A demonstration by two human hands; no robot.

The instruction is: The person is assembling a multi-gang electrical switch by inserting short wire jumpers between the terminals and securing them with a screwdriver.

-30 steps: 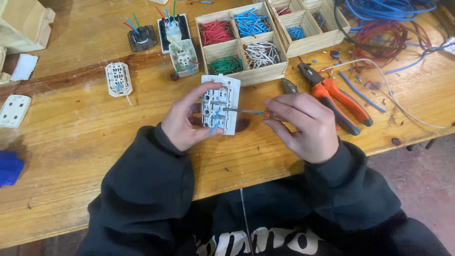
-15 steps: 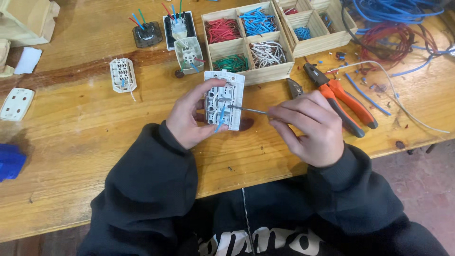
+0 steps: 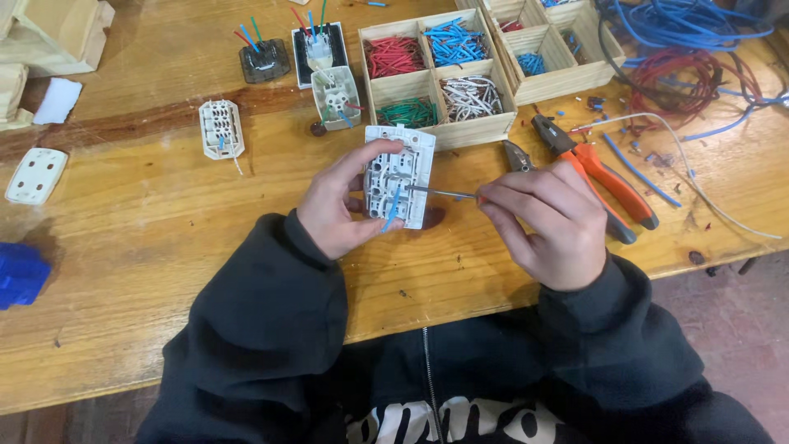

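My left hand [image 3: 335,205] grips a white electrical switch module [image 3: 400,175], back side up, just above the wooden workbench [image 3: 164,271]. A short blue wire [image 3: 393,205] sticks out of the module's lower part. My right hand [image 3: 549,222] holds a thin screwdriver [image 3: 444,193], its metal shaft pointing left with the tip at the middle of the module. Both sleeves are black.
A wooden divided tray [image 3: 460,131] with red, blue, green and white wire pieces sits behind the module. Orange-handled pliers [image 3: 604,177] lie to the right. Other switch parts [image 3: 221,129] and a white plate [image 3: 35,175] lie at left. Wire coils [image 3: 682,49] fill the far right.
The view has shifted slightly. Both hands keep the same hold; the screwdriver tip stays at the module.
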